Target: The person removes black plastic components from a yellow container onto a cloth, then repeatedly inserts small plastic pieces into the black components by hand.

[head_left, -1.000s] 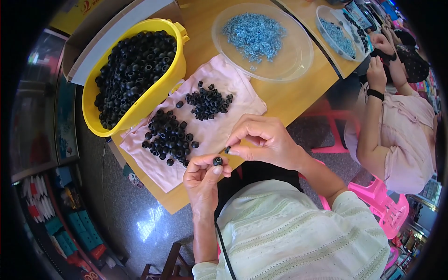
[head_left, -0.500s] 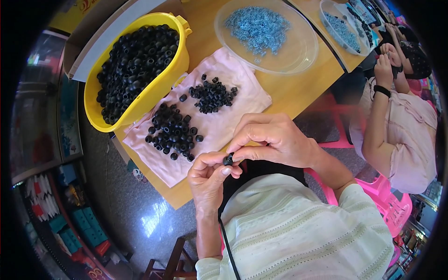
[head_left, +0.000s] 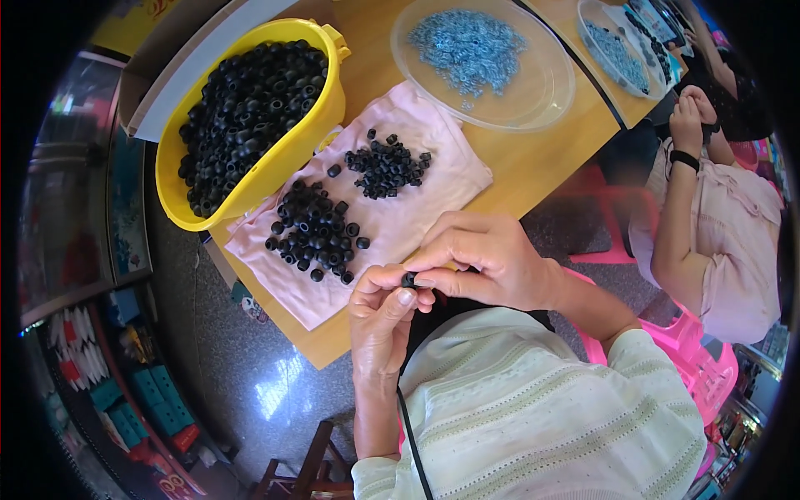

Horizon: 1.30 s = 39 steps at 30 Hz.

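Two hands worked close together near the table's edge: the left hand (head_left: 382, 310) pinched a black bead (head_left: 408, 281), partly hidden, and the right hand (head_left: 492, 262) closed its thumb and forefinger on the bead's right side. Beyond, pink cloth (head_left: 400, 221) parted them from a heap of larger beads (head_left: 312, 232) and, farther, smaller pieces (head_left: 387, 168). Wood (head_left: 521, 179) showed along the cloth's right edge. A filled yellow basin (head_left: 332, 121) bordered its left; a clear tray (head_left: 546, 104) met its far edge.
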{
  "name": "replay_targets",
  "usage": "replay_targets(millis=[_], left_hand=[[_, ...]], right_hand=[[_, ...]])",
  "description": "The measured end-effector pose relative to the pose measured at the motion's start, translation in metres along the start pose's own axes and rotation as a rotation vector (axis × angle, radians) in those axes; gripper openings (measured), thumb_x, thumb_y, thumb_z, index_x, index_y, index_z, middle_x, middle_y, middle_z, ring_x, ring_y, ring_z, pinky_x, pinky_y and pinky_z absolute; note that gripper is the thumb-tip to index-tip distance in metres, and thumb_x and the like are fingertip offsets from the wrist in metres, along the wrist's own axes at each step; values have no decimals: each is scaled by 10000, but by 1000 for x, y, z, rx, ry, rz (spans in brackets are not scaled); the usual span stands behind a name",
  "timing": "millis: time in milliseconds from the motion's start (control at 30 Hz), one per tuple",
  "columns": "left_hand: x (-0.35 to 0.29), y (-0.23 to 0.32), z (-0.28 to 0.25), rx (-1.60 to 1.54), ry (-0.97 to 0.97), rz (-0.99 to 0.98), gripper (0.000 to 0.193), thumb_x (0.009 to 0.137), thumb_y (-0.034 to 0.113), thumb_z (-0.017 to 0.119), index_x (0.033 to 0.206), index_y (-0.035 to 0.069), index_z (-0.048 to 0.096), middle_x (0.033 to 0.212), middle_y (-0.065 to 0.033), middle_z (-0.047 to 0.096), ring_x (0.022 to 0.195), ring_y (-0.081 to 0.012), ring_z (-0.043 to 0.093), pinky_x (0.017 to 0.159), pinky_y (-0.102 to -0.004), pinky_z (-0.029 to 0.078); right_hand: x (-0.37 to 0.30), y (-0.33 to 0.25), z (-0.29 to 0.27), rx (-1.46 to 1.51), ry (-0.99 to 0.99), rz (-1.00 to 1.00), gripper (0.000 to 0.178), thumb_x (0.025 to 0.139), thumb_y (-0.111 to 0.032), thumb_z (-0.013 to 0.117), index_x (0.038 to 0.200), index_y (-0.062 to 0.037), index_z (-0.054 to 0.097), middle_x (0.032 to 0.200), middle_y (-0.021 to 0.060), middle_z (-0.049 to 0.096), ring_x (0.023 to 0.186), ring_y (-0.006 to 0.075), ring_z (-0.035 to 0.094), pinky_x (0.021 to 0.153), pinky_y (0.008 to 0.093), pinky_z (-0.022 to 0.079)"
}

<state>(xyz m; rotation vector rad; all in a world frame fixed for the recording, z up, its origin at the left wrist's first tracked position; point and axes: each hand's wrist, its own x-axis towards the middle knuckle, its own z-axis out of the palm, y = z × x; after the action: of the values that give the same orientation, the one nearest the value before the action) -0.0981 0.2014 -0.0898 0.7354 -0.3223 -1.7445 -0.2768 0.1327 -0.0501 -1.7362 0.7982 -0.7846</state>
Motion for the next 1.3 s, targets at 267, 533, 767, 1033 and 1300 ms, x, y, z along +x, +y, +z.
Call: replay_targets(millis=[267,533,767,1033,1300], left_hand=[[0,2,14,-80,44,-98,157,832,53,689,970,69,614,984,-74,656,926,-179,624,874,-332,495],[1,5,22,-23,121,-87,125,827,-18,665,932,36,623,933,-70,666,851,-127,625,804,-270,496],[16,22,33,179,140,-31,149,818,-57,651,942,16,614,925,-79,663,838,-131,627,784,-257,503],[100,157,73,1206,76,704,168,828,-36,654,989,-21,609,894,-111,663,773,-142,655,724,-235,526],[184,269,79,1452,309,1038,368,830,95,724,1162,0,598,1108,-130,638,1027,-162,610,881,-242,475]], right_hand=[[-2,4,10,-401,174,-286,374,621,-23,776,973,-46,652,885,52,625,753,225,625,651,318,522],[0,5,5,-417,175,-485,276,663,-23,760,913,17,651,906,89,610,669,219,579,574,293,494],[7,11,5,-358,281,-412,266,697,-63,747,935,-16,638,870,71,595,751,197,611,598,271,503],[37,27,4,-618,325,-230,297,699,-127,766,982,-109,682,890,14,607,773,177,619,626,285,506],[102,43,24,-728,317,-226,199,679,-122,740,850,-89,645,915,14,560,844,178,592,638,296,502]])
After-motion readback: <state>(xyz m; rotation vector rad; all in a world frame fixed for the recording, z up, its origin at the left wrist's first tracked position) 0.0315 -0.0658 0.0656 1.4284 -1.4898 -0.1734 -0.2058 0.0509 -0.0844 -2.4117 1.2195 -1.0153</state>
